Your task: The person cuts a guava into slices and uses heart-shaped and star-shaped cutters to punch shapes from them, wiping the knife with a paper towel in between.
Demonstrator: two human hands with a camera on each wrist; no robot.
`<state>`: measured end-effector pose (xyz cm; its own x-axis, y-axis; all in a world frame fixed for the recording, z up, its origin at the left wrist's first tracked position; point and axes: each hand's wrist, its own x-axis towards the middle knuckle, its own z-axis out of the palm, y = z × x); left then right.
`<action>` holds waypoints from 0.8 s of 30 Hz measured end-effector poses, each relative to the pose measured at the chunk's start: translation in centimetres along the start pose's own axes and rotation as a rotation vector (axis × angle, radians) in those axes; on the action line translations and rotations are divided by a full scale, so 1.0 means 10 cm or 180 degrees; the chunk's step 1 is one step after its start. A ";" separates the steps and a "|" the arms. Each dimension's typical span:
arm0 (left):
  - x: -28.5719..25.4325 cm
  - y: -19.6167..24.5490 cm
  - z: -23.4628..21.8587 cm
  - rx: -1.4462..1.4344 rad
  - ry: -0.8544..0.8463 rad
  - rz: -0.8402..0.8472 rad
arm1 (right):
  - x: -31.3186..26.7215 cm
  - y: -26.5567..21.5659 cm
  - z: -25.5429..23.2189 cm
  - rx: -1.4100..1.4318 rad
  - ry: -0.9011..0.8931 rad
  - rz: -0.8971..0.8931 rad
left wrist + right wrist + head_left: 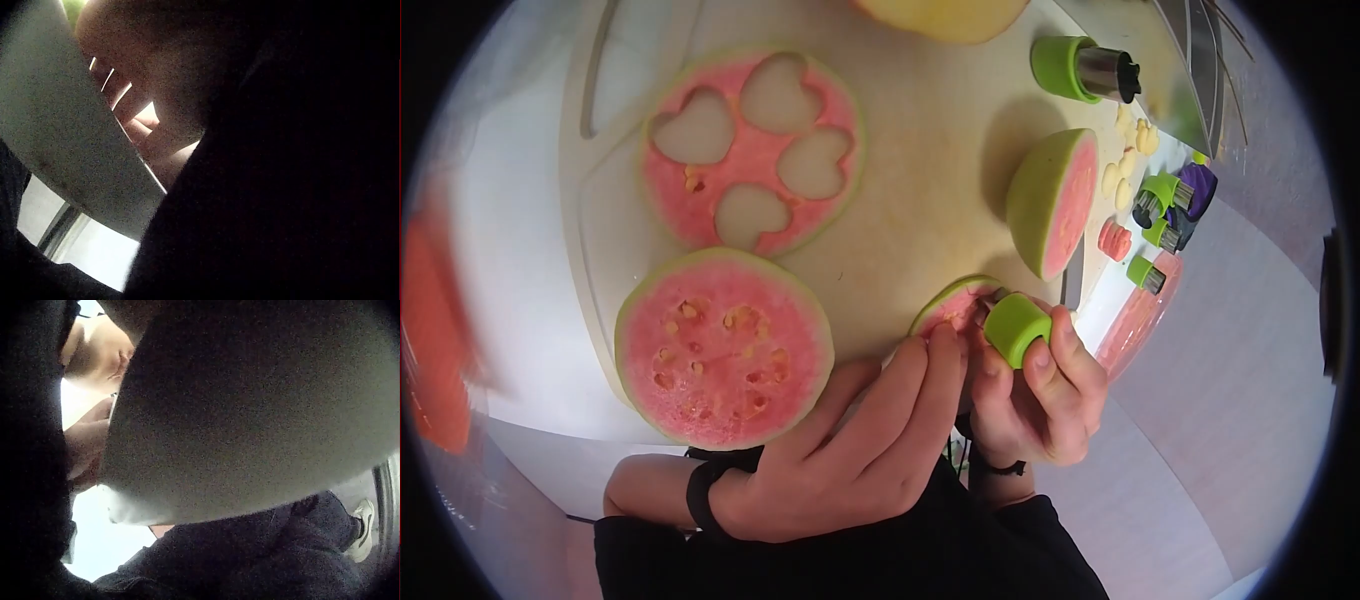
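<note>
At about five o'clock on the cutting board (920, 150), both hands are working together over a small guava slice (945, 305). The right hand (1040, 390) is clamping its thumb and fingers around a green cutter (1014, 327), holding it against the slice's right edge; the cutter's metal end is lying hidden behind the fingers and the fruit. The left hand (865, 440) is stretching its fingers nearly straight, with the fingertips (945, 335) pressing on the slice's lower rim, so most of that slice is being covered.

Toward eight o'clock a whole round guava slice (725, 348) is lying flat, and at eleven o'clock a slice with heart-shaped holes (752, 152) is lying beside it. At two o'clock a guava half (1055, 200) is standing on its edge, with a second green cutter (1085, 70) lying at one o'clock. Farther out at three o'clock, several small cutters (1170, 205) and pale cut pieces (1128, 160) are crowding together, too small to sort apart.

At nine o'clock a red blur is being cut off by the lens edge and cannot be identified. Both wrist views are showing mostly darkness, a pale board underside (69, 137) and dim fingers (134, 106); nothing of the grip is readable there.
</note>
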<state>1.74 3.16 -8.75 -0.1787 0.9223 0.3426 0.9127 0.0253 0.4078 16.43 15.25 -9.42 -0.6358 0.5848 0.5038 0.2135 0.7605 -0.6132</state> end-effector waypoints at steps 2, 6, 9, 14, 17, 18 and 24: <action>0.01 0.00 -0.01 -0.0080 0.0025 -0.0049 | 0.00 -0.04 -0.02 -0.0111 -0.0058 0.0027; 0.04 0.04 -0.06 -0.0719 0.0418 -0.0175 | -0.03 -0.04 -0.06 -0.0527 -0.0094 -0.0110; 0.13 0.13 -0.09 -0.0829 0.0643 0.0040 | -0.06 -0.06 -0.08 -0.0908 -0.0109 -0.0180; 0.23 0.20 -0.13 -0.0675 0.0373 0.0112 | 0.13 -0.14 0.04 -0.2156 -0.0246 -0.1004; 0.22 0.20 -0.14 -0.0689 0.0354 0.0131 | 0.03 -0.17 -0.01 -0.1670 -0.0111 -0.0343; 0.22 0.20 -0.14 -0.0688 0.0357 0.0121 | -0.01 -0.18 -0.02 -0.1377 -0.0019 0.0087; 0.19 0.24 -0.09 -0.0383 0.0301 0.0152 | 0.02 -0.14 0.07 -0.0934 0.0199 0.0027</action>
<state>3.26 4.65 -6.37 -0.1752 0.8808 0.4399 0.8714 -0.0693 0.4857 15.53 14.12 -8.88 -0.5880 0.6009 0.5415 0.4297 0.7992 -0.4203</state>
